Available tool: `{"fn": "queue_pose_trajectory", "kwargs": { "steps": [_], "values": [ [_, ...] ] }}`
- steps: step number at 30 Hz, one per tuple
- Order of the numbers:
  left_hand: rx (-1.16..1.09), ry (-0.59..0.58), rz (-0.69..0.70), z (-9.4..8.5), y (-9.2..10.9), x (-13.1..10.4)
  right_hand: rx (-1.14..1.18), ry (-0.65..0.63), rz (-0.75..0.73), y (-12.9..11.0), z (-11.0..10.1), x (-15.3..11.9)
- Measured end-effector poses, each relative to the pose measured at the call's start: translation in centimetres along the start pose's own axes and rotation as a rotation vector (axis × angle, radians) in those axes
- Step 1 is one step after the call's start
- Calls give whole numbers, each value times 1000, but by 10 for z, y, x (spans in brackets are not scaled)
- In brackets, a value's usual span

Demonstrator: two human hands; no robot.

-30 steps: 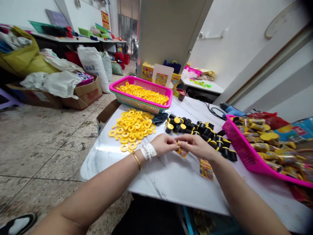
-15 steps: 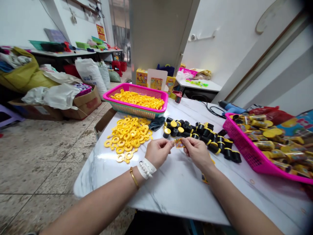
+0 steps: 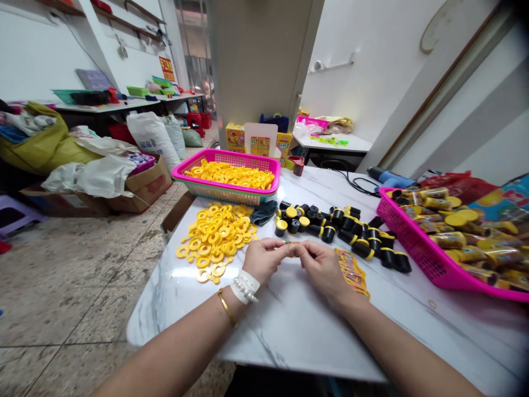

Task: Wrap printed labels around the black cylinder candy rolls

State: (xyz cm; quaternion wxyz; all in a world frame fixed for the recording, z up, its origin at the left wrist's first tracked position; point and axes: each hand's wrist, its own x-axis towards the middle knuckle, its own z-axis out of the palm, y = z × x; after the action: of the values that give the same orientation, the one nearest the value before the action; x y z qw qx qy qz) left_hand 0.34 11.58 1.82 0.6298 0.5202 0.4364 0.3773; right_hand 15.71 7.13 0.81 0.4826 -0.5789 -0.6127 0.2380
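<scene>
Pinching a colourful slip, left hand and right hand over marbled table (speckled floor, white walls).

free: near tabletop | blocked left: yellow rings | ahead: black cylinders | right: pink basket

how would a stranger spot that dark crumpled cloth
On the white marbled table, find the pink-rimmed plastic basket heaped with yellow rings. By its near right corner lies the crumpled dark cloth, limp fabric between loose yellow rings and black cylinders.
</scene>
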Motion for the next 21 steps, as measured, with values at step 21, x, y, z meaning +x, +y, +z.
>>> {"fn": "queue_pose_trajectory", "kwargs": {
  "steps": [21],
  "values": [
    [-328, -81, -235, -13, 3, 18, -948, 102, -402, 36, -21, 45]
  ]
}}
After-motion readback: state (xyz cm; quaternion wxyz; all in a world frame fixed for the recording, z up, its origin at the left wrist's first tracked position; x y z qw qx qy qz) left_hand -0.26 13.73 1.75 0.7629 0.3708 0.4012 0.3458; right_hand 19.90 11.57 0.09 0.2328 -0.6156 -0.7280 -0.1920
